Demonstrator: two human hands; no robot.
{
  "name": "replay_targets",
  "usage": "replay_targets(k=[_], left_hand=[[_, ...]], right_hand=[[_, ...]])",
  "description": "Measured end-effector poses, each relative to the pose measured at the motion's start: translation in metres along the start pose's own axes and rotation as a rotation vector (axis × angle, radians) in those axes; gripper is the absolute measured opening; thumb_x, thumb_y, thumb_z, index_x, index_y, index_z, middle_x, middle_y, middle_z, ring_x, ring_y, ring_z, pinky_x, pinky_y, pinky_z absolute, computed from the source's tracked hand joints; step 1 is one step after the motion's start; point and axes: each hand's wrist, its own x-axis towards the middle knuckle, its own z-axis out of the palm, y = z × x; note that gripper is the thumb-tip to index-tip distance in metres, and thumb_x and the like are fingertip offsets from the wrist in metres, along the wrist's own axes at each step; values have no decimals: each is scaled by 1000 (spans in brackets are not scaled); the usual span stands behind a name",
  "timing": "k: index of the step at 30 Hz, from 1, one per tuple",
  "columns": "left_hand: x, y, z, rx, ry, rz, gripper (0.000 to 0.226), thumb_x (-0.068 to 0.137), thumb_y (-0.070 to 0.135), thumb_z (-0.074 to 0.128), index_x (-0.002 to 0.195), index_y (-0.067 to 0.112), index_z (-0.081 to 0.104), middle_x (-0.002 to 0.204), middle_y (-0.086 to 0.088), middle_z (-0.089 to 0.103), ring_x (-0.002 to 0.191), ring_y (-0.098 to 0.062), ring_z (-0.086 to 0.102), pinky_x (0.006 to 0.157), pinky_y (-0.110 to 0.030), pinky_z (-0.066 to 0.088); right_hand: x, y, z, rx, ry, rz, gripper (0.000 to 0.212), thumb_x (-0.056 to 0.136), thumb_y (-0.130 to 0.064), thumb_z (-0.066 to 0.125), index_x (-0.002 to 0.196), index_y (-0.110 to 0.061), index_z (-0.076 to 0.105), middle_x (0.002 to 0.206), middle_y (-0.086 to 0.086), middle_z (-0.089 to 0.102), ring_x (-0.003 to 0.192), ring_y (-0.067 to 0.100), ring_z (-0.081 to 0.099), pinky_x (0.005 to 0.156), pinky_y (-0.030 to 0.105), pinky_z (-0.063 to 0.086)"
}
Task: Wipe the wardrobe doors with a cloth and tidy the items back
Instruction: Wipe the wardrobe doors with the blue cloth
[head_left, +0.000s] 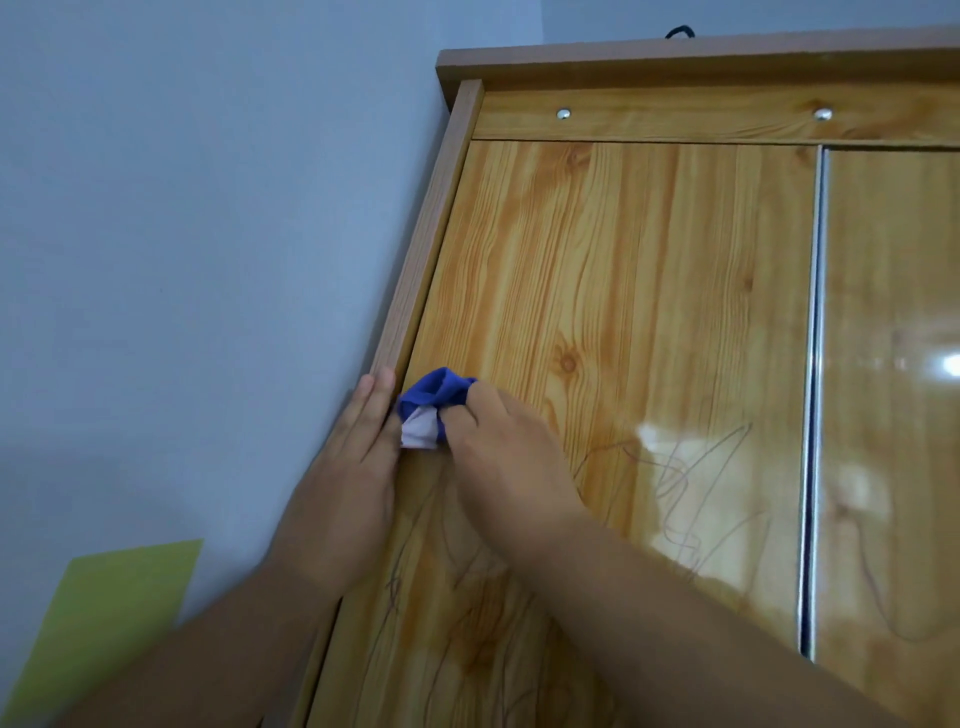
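A glossy wood-grain wardrobe door (649, 291) fills the middle of the view, with pencil-like scribbles on its lower half. My right hand (498, 457) is bunched around a blue and white cloth (428, 408) and presses it against the door near its left edge. My left hand (348, 478) lies flat with fingers straight along the wardrobe's left side frame (431, 249), just left of the cloth. It holds nothing.
A second door (893, 364) lies to the right, past a metal strip (813, 395). Two round metal studs (563, 113) sit on the top rail. A black loop (680, 32) shows on top of the wardrobe. A pale blue wall (208, 208) and a green sheet (98, 623) lie to the left.
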Motion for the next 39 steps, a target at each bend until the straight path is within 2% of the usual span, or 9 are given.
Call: replay_targets(k=[2,6,9,15,20,23,27,34,39], left_hand=[[1,1,0,40,3,-2,73,89,-20,53,158,2,39,172,-6,16,159,-23,17,125,-44,26],[0,1,0,82,3,13,75,85,-26,56,155,-2,42,170,-15,23,158,-30,20,123,-48,27],[-1,-2,1,106,-6,30,78,85,-25,55,157,-2,38,172,-14,20,159,-30,19,124,-49,26],[-2,-7,6,130,-8,41,65,95,-16,50,157,-2,38,173,-12,18,161,-30,18,127,-49,26],[-2,-8,8,129,7,36,62,98,-11,43,158,1,36,175,-8,13,162,-28,16,130,-38,16],[-2,-7,8,106,-4,14,70,95,-13,54,160,4,34,175,-5,12,162,-25,14,129,-39,18],[-3,-10,9,101,-6,33,73,94,-13,54,161,5,30,176,0,5,162,-23,11,131,-32,10],[-4,-12,10,73,12,43,70,97,-12,51,161,6,29,176,5,2,163,-22,10,131,-31,10],[-10,-5,5,87,0,-1,70,96,-15,50,161,6,33,175,-2,12,162,-22,13,129,-39,21]], right_hand=[[-2,17,-8,-60,-1,-10,18,75,0,58,83,-12,69,78,5,56,68,27,56,63,39,44],[-11,67,-39,-178,48,69,20,73,-1,62,85,-15,70,76,2,55,65,26,54,66,33,26],[-27,111,-66,-214,66,93,19,72,2,76,87,-10,73,75,7,57,60,31,54,58,34,34],[-58,167,-113,-271,68,242,10,84,1,74,89,-6,69,78,6,55,50,26,45,42,30,39],[-51,148,-101,-261,75,316,17,81,9,68,77,-4,57,75,9,50,44,24,34,41,28,31],[-55,130,-87,-226,51,286,21,76,11,70,77,-5,56,75,8,50,41,24,35,38,28,33],[-55,100,-68,-165,60,231,25,68,10,74,76,-6,58,74,8,52,43,20,30,38,27,31],[-52,58,-40,-137,112,134,22,61,9,68,71,-8,58,71,7,52,50,15,22,42,23,22],[-48,23,-20,-63,34,112,27,55,10,75,71,-7,62,73,8,54,43,18,31,38,23,23]])
